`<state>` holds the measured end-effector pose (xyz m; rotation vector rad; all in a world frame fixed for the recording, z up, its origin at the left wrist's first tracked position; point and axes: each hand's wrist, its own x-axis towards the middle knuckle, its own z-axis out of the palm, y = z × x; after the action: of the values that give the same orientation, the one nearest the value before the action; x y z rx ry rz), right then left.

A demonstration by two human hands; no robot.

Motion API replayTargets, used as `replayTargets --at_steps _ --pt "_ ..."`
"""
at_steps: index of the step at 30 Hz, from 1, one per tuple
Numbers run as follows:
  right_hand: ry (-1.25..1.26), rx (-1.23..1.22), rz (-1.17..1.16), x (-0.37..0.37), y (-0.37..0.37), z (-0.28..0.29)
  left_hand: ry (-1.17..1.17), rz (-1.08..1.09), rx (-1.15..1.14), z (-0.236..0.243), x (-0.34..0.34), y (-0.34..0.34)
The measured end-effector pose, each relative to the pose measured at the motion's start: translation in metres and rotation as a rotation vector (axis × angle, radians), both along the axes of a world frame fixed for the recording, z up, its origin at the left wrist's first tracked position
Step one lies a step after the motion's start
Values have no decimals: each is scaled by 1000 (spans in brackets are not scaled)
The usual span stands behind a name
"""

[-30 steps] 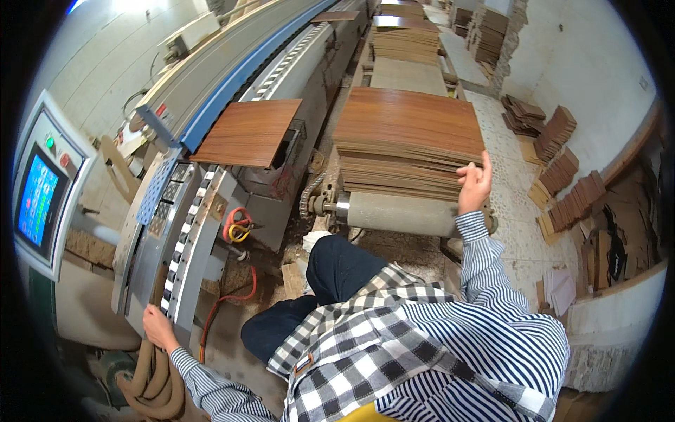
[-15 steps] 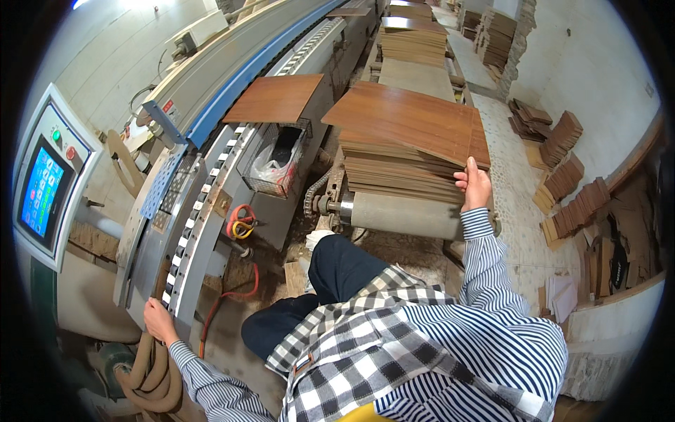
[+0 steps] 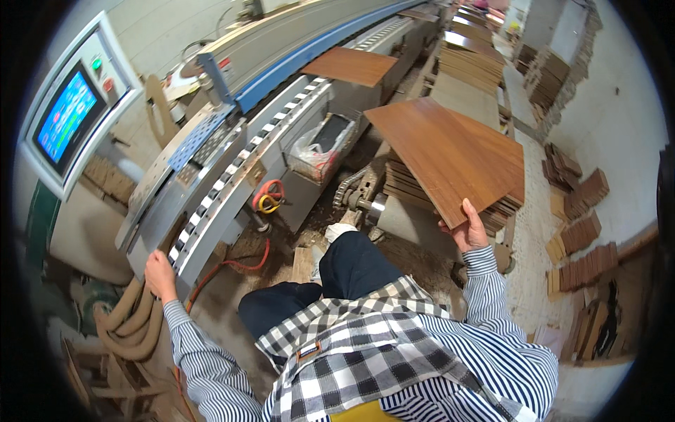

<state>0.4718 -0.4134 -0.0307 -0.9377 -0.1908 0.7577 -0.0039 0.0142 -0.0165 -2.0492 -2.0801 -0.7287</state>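
Note:
My right hand (image 3: 470, 228) grips the near corner of a reddish-brown wood-grain panel (image 3: 446, 158), thumb on top. The panel lies at an angle over the stack, its left part jutting out past it. Below it are more brown panels (image 3: 508, 162) in a pile whose lower layers are partly hidden. At the left, my left hand (image 3: 160, 276) has its fingers curled at the near end of the machine's grey bed (image 3: 146, 246), beside a track of black and white pads (image 3: 232, 172). Another brown panel (image 3: 351, 66) lies on the machine farther along.
A control screen (image 3: 68, 116) stands at the left. A wire basket (image 3: 320, 151) with a plastic bag and red- and yellow-handled scissors (image 3: 268, 197) hang on the machine's side. Under the pile is a roller conveyor (image 3: 408, 224). Stacked boards (image 3: 576, 235) line the right wall.
The top panel has turned and shifted leftward and toward me on the pile, with my right hand drawing its corner. My left hand stays at the machine's end. The view has swung left.

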Motion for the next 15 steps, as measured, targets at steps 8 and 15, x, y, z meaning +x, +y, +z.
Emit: replayTargets --at_steps 8,15 --pt "-102 -9 -18 -12 11 -42 -33 65 -28 5 9 -6" --pt "-13 107 306 -75 60 -10 -39 87 -30 13 6 -13"
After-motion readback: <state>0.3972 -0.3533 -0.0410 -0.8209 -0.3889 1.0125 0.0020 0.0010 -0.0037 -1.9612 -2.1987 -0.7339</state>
